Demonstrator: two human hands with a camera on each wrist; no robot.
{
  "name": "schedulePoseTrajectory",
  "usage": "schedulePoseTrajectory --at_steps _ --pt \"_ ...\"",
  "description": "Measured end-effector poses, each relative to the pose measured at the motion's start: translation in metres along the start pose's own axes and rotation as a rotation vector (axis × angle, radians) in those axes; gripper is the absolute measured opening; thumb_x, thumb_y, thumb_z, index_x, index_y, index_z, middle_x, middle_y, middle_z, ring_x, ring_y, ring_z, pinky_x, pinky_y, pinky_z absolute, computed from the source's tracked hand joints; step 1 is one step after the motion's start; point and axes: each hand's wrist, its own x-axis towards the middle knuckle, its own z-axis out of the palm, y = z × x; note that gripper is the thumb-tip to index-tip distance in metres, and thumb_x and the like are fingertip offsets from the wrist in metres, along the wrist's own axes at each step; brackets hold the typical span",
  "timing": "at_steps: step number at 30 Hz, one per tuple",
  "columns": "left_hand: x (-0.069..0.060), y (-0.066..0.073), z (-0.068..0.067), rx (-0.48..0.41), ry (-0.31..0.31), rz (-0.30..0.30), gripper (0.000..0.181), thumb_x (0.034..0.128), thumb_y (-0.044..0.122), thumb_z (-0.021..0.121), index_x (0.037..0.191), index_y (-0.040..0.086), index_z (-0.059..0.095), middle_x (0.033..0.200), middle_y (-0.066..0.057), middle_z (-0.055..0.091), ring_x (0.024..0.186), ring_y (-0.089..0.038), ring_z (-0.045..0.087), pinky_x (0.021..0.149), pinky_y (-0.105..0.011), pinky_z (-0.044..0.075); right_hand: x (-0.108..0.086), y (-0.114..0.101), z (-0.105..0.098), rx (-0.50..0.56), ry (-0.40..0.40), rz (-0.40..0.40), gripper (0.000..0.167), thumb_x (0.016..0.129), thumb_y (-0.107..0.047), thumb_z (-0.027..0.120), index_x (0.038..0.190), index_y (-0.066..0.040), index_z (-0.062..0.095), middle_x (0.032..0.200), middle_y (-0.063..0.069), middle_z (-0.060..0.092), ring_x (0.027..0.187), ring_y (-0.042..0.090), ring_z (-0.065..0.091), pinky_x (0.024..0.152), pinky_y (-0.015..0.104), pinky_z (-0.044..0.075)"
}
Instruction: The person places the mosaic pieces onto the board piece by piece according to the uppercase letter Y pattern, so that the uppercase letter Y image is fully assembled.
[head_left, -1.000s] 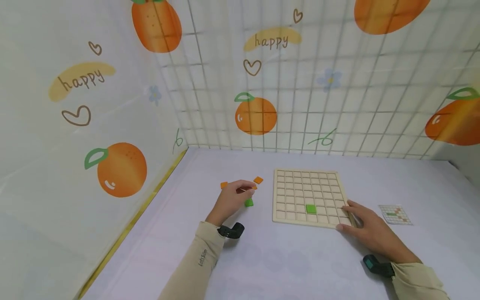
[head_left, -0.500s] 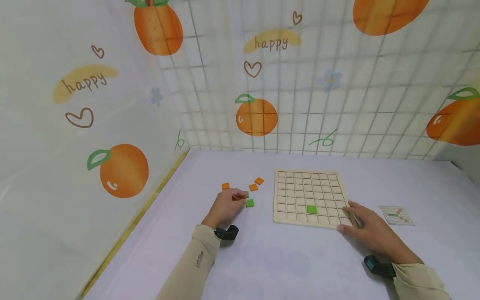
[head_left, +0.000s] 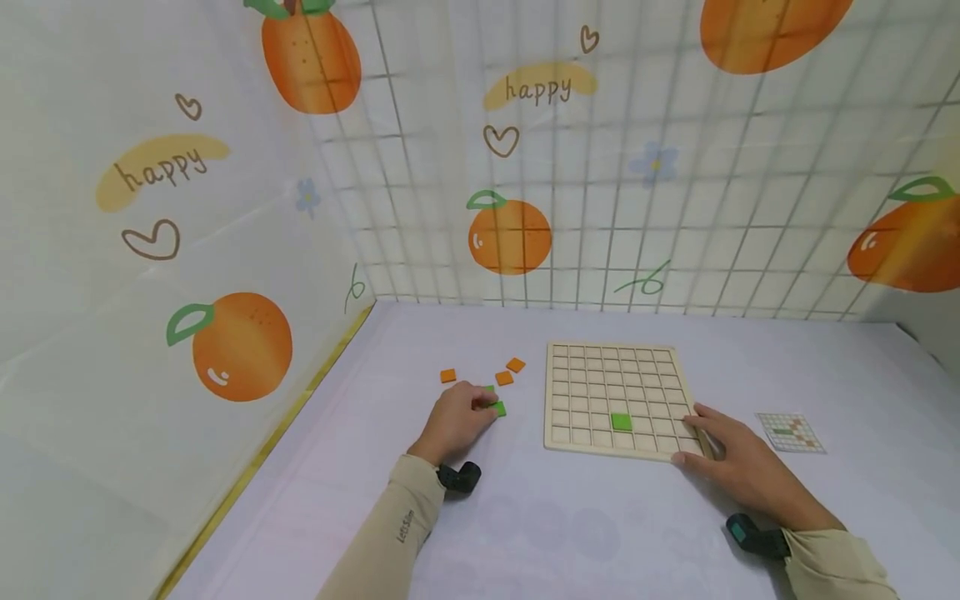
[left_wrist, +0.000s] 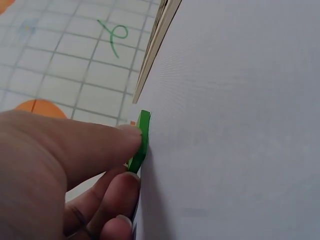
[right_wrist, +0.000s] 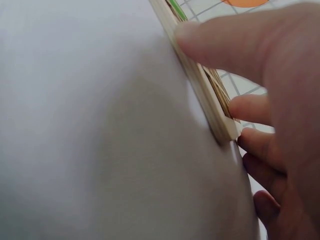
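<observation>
The left hand [head_left: 455, 418] is at the small green tiles left of the board. In the left wrist view its thumb and a finger pinch a green tile [left_wrist: 142, 141] by the edge, low against the table. Another green tile [head_left: 490, 389] shows just behind the fingertips. The right hand [head_left: 746, 465] grips the near right corner of the wooden grid board [head_left: 551, 400], thumb on the near edge and fingers on the right side, as the right wrist view also shows. One green square [head_left: 621, 422] lies in a cell in the board's lower part.
Three orange tiles, one at the left [head_left: 447, 376] and two nearer the board [head_left: 504, 378] [head_left: 515, 365], lie beyond the left hand. A small printed pattern card [head_left: 792, 432] lies right of the board. A curtain with printed oranges stands behind and at the left.
The left hand has moved back toward the near side, away from the orange tiles, and now pinches a green tile. The right hand stays on the board's corner.
</observation>
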Motion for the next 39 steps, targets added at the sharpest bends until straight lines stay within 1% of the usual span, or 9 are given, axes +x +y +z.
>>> schedulePoseTrajectory --at_steps 4,7,13,17,20,28,33,35,39 --pt "0.0 0.002 0.0 0.046 -0.004 0.01 0.025 0.0911 0.019 0.071 0.115 0.015 0.077 0.093 0.004 0.058 0.084 -0.013 0.052 0.075 -0.031 0.046 -0.001 -0.001 -0.003 0.004 -0.003 -0.008 0.084 0.087 -0.056 0.072 0.139 0.007 0.052 0.153 0.033 0.032 0.137 0.056 0.028 0.105 0.069 0.026" --pt "0.001 0.005 -0.001 0.054 -0.013 0.008 0.026 0.0913 0.019 0.071 0.116 0.014 0.076 0.093 0.004 0.057 0.083 -0.014 0.051 0.074 -0.031 0.046 -0.001 -0.002 -0.006 0.003 -0.003 -0.009 0.085 0.087 -0.057 0.071 0.14 0.007 0.051 0.153 0.033 0.031 0.137 0.056 0.027 0.104 0.07 0.025" --pt "0.003 0.005 -0.001 0.037 -0.002 0.007 0.023 0.0906 0.021 0.073 0.112 0.014 0.076 0.093 0.003 0.057 0.083 -0.014 0.052 0.074 -0.032 0.046 0.0 -0.001 -0.007 0.025 0.008 -0.021 0.082 0.087 -0.053 0.073 0.14 0.006 0.051 0.154 0.032 0.031 0.138 0.056 0.027 0.104 0.07 0.026" --pt "0.001 0.001 0.0 0.033 0.007 0.019 0.018 0.0893 0.02 0.073 0.107 0.017 0.074 0.093 0.004 0.06 0.084 -0.014 0.053 0.075 -0.032 0.046 0.0 -0.001 -0.001 0.045 0.004 -0.008 0.081 0.087 -0.054 0.073 0.139 0.005 0.052 0.155 0.031 0.031 0.138 0.055 0.027 0.104 0.07 0.025" --pt "-0.001 -0.001 0.001 0.017 0.017 0.039 0.017 0.0889 0.018 0.074 0.105 0.019 0.072 0.091 0.006 0.061 0.083 -0.013 0.054 0.075 -0.032 0.047 -0.001 -0.003 0.002 0.03 -0.002 0.014 0.082 0.087 -0.054 0.073 0.139 0.005 0.052 0.154 0.031 0.031 0.139 0.055 0.027 0.105 0.069 0.025" --pt "0.001 0.002 0.001 -0.115 0.07 0.078 0.015 0.0917 0.014 0.072 0.105 0.021 0.073 0.094 0.006 0.064 0.087 -0.013 0.058 0.08 -0.034 0.05 0.001 -0.004 0.0 0.027 0.01 0.017 0.082 0.087 -0.051 0.074 0.141 0.006 0.05 0.155 0.03 0.03 0.139 0.055 0.026 0.106 0.069 0.024" --pt "0.003 0.005 0.004 -0.207 0.077 0.058 0.017 0.0925 0.017 0.07 0.108 0.023 0.073 0.096 0.005 0.063 0.089 -0.015 0.058 0.082 -0.036 0.049 0.001 -0.004 -0.002 0.02 0.02 0.01 0.081 0.087 -0.052 0.074 0.14 0.005 0.051 0.155 0.03 0.031 0.138 0.055 0.027 0.105 0.07 0.024" --pt "0.003 0.007 0.006 -0.234 0.07 0.043 0.016 0.0925 0.018 0.07 0.107 0.023 0.073 0.096 0.005 0.063 0.089 -0.015 0.058 0.082 -0.036 0.048 0.0 -0.004 -0.003 0.016 0.02 0.011 0.081 0.087 -0.053 0.073 0.14 0.005 0.051 0.155 0.03 0.031 0.138 0.055 0.027 0.105 0.07 0.025" --pt "0.005 0.015 0.012 -0.288 0.025 0.024 0.016 0.0936 0.019 0.069 0.108 0.023 0.073 0.096 0.004 0.063 0.085 -0.013 0.062 0.08 -0.035 0.049 -0.001 -0.003 -0.003 0.015 0.008 0.015 0.081 0.087 -0.052 0.074 0.14 0.005 0.052 0.154 0.031 0.031 0.138 0.056 0.026 0.105 0.07 0.024"
